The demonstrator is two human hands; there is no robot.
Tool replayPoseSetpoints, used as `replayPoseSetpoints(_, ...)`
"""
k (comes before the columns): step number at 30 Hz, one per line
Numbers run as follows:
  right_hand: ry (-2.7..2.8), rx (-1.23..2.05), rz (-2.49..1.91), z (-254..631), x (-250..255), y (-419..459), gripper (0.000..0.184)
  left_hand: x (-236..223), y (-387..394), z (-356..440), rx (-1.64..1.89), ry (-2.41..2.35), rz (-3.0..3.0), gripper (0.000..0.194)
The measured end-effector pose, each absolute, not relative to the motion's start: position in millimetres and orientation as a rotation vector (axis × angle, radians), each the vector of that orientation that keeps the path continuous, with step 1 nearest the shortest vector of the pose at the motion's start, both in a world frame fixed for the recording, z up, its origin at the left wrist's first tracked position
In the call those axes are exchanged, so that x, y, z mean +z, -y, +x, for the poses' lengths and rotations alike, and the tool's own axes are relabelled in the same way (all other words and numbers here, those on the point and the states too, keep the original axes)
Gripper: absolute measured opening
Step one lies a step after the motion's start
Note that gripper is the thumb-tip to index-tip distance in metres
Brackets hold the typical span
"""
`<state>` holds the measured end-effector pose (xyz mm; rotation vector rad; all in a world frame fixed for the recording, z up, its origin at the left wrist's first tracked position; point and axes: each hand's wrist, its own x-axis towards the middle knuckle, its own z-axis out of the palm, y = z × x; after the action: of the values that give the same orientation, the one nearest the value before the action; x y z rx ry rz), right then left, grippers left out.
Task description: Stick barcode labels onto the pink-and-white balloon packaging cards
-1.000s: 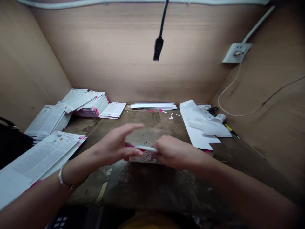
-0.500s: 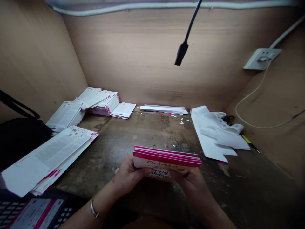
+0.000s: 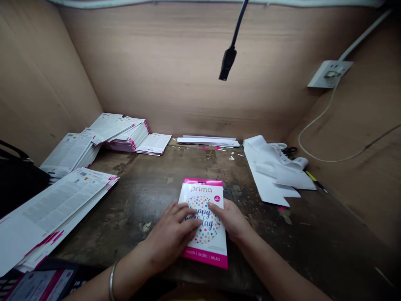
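Observation:
A white and pink "prima" balloon packet (image 3: 204,196) with a dotted "happy birthday" print lies flat near the front of the dark worn table (image 3: 156,184). My left hand (image 3: 172,236) rests on its left half, fingers stretched flat across the print. My right hand (image 3: 232,219) lies flat on its right edge, fingers spread. Both hands press down on the packet; neither is wrapped round it.
Stacks of printed white and pink sheets (image 3: 62,200) lie at the left, with more stacks (image 3: 115,131) at the back left. White paper strips (image 3: 208,141) and loose white backing paper (image 3: 272,171) sit at the back and right. A black cable (image 3: 228,62) hangs overhead. Wooden walls enclose the table.
Half a second ago both hands held a stack of pink-edged packets up on edge; now the packet lies flat, face up, with both hands flat on it.

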<state>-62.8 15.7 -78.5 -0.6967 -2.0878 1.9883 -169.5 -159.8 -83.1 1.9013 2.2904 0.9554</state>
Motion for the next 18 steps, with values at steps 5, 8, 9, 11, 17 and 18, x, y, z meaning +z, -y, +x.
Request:
replayPoseSetpoints(5,2.417,1.552,-0.881,-48.6,-66.9,-32.3,0.026,-102.8,157.6,-163.5,0.626,-2.286,1.918,0.033)
replayPoseSetpoints(8,2.574,1.031,-0.877,-49.0,-47.9,-29.0,0.016,-103.9,155.1,-163.6,0.569,-2.315,1.957,0.033)
replayPoseSetpoints(9,2.635,0.829,-0.776,-53.5,-44.7,-25.4,0.017,-103.9,154.7,-163.8,0.56,-2.318,1.97,0.033)
replayPoseSetpoints(11,2.752,0.517,-0.466,-67.3,-47.0,-16.8,0.028,-103.8,154.5,-163.1,0.549,-2.308,2.007,0.033)
replayPoseSetpoints(17,2.915,0.464,-0.138,-99.7,-87.6,-5.4,0.033,-87.6,149.9,-166.1,0.612,-2.225,1.959,0.027)
replayPoseSetpoints(18,2.913,0.471,-0.156,-100.3,-91.6,-5.7,0.034,-80.3,144.6,-173.6,0.629,-2.205,1.88,0.024)
